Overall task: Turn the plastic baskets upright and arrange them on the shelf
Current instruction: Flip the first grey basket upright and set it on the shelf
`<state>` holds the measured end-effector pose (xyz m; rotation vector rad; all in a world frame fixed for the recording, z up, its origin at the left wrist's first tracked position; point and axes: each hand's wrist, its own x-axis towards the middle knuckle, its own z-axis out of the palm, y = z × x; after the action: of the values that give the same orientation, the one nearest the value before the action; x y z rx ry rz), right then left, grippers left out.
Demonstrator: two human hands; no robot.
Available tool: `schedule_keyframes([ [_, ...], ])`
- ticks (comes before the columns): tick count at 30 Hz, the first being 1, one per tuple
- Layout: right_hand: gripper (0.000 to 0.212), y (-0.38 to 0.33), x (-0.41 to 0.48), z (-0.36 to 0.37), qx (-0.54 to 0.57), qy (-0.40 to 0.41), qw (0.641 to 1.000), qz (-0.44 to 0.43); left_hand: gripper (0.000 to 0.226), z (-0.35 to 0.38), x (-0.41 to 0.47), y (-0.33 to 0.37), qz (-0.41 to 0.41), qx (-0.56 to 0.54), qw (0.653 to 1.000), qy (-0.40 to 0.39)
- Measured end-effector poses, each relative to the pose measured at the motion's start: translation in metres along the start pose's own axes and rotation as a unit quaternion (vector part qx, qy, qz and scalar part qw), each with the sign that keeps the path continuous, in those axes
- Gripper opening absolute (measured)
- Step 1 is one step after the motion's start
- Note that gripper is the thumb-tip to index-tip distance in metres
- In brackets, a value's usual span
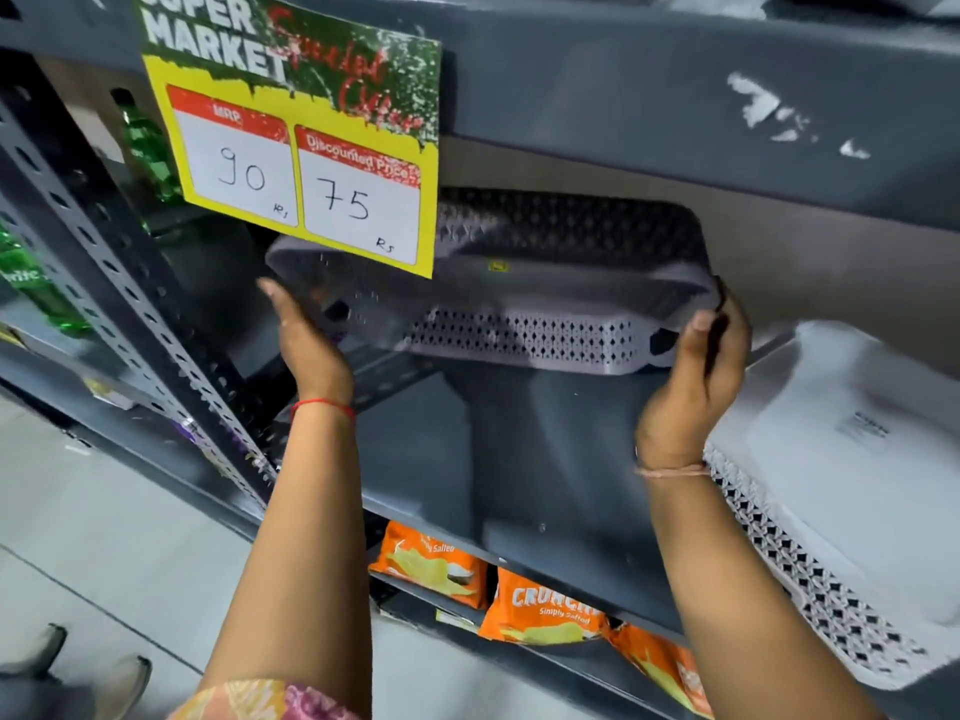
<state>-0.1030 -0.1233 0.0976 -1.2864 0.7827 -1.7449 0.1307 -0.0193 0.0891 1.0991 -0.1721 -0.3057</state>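
A grey perforated plastic basket (524, 335) hangs in the air above the dark shelf board (545, 459), open side up and tilted toward me. My left hand (306, 345) grips its left end and my right hand (701, 366) grips its right end at the handle cut-out. A white perforated basket (831, 511) lies upside down on the same shelf to the right, its flat bottom with a label facing up. The grey basket's far left corner is hidden behind a price sign.
A yellow price sign (306, 163) hangs from the upper shelf (675, 85). A perforated metal upright (130, 288) stands at left, with green bottles (148, 148) behind it. Orange snack packs (540, 605) fill the lower shelf. Shoes (78, 667) stand on the floor.
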Motion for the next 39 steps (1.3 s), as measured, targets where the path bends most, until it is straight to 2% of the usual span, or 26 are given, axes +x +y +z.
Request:
schedule_keyframes([
  [2, 0.053, -0.007, 0.003, 0.003, -0.012, 0.006, 1.0, -0.007, 0.05, 0.002, 0.003, 0.009, 0.021, 0.011, 1.0, -0.016],
  [5, 0.054, 0.004, 0.007, 0.003, -0.036, -0.003, 0.999, 0.0, 0.031, 0.006, 0.01, 0.012, 0.053, 0.024, 0.998, 0.025],
  [6, 0.054, 0.011, 0.007, 0.001, -0.046, -0.01, 0.999, 0.01, 0.031, 0.006, 0.011, 0.012, 0.049, 0.018, 0.999, 0.014],
  [9, 0.055, 0.035, 0.001, -0.012, -0.086, -0.044, 0.994, 0.05, 0.058, -0.003, 0.006, -0.004, 0.003, 0.05, 0.997, -0.058],
  [12, 0.05, 0.05, -0.007, -0.021, -0.114, -0.075, 0.985, 0.102, 0.066, -0.011, -0.003, -0.02, -0.038, 0.06, 0.995, -0.068],
  [15, 0.049, 0.043, 0.0, -0.016, -0.067, -0.093, 0.977, 0.177, 0.076, -0.01, 0.009, -0.015, -0.072, 0.046, 0.99, -0.112],
  [18, 0.052, 0.032, 0.013, -0.014, -0.014, -0.146, 0.951, 0.274, 0.085, -0.008, 0.028, -0.001, -0.119, 0.087, 0.981, -0.127],
  [20, 0.06, 0.026, 0.017, -0.015, 0.031, -0.179, 0.922, 0.341, 0.082, -0.007, 0.035, 0.003, -0.125, 0.165, 0.97, -0.126],
  [21, 0.062, 0.023, 0.018, -0.015, 0.046, -0.193, 0.909, 0.366, 0.072, -0.005, 0.037, 0.004, -0.116, 0.203, 0.963, -0.132],
  [23, 0.065, 0.022, 0.015, -0.016, 0.059, -0.2, 0.892, 0.402, 0.066, -0.003, 0.039, 0.001, -0.131, 0.196, 0.962, -0.14],
  [25, 0.065, 0.023, 0.011, -0.016, 0.06, -0.199, 0.884, 0.418, 0.079, -0.004, 0.041, -0.006, -0.14, 0.16, 0.963, -0.164],
  [26, 0.064, 0.025, 0.01, -0.017, 0.059, -0.198, 0.882, 0.423, 0.079, -0.005, 0.041, -0.009, -0.137, 0.138, 0.963, -0.185],
  [29, 0.06, 0.027, 0.007, -0.018, 0.056, -0.194, 0.884, 0.421, 0.078, -0.005, 0.039, -0.005, -0.17, 0.063, 0.958, -0.222],
  [31, 0.052, 0.027, 0.006, -0.019, 0.067, -0.194, 0.891, 0.405, 0.083, -0.008, 0.04, -0.004, -0.201, 0.06, 0.949, -0.235],
  [34, 0.051, 0.021, 0.005, -0.018, 0.074, -0.186, 0.894, 0.4, 0.079, -0.004, 0.038, -0.004, -0.173, 0.205, 0.945, -0.185],
  [36, 0.052, 0.021, 0.003, -0.018, 0.022, -0.17, 0.905, 0.39, 0.068, 0.002, 0.034, -0.006, -0.123, 0.283, 0.941, -0.143],
  [37, 0.052, 0.023, 0.002, -0.018, -0.04, -0.168, 0.92, 0.352, 0.063, 0.003, 0.032, -0.006, -0.102, 0.292, 0.943, -0.122],
  [39, 0.053, 0.02, -0.005, -0.023, -0.199, -0.19, 0.941, 0.197, 0.06, 0.005, 0.027, -0.009, -0.066, 0.293, 0.951, -0.072],
])
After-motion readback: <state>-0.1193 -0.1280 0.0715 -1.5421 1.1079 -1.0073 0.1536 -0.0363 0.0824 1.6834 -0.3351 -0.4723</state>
